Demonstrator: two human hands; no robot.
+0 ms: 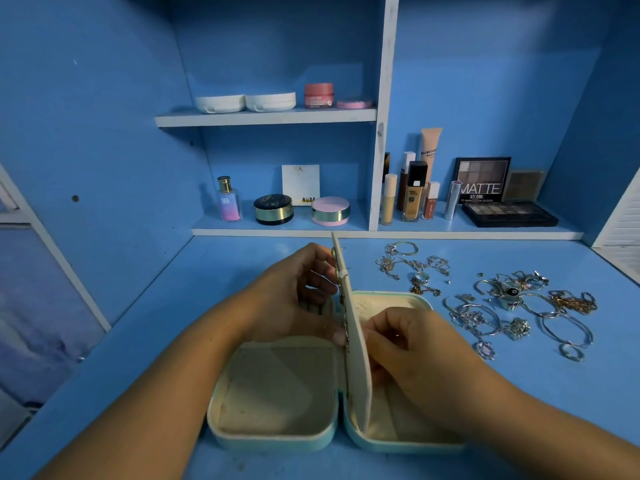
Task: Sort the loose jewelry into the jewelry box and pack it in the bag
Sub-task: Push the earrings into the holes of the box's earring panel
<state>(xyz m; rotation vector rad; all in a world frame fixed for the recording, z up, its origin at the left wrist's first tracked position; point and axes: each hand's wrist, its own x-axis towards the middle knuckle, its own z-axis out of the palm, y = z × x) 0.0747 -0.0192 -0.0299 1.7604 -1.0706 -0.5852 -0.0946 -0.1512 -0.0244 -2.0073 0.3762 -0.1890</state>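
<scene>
Jewelry box: lies opened flat on the blue desk, both pale-lined halves facing up, with a thin cream divider panel standing upright along the hinge line. A gold chain piece hangs on the panel's left face.

Left hand: grasps the panel. Fingers are curled at its far top edge and the thumb presses low on the left face.

Right hand: fingers bent against the panel's right face. The panel hides whether they pinch anything, so I cannot tell.

Handling, judged:
- The panel looks thin and slightly flexible, so support it from both faces, as here, and do not lever it from one corner.
- The box shell looks rigid and light. For packing, close it and take it by the long sides.

Loose jewelry: spread on the desk from 1 to 3 o'clock of the box, apart from it.
- It is a mix of chains, hoops and rings, including one ring with a dark stone.
- Chains are limp and tangle-prone, so lift each by the clasp or one end, not from the middle of the heap.
- Rings and hoops are stiff, small and smooth, so a fingertip pinch suits them.
- All of it is likely very light.

At 12 o'clock are shelves of cosmetics, with an eyeshadow palette lying flat at about 1 o'clock. No bag is in view.

Progress, judged: early, since both trays look bare.
</scene>
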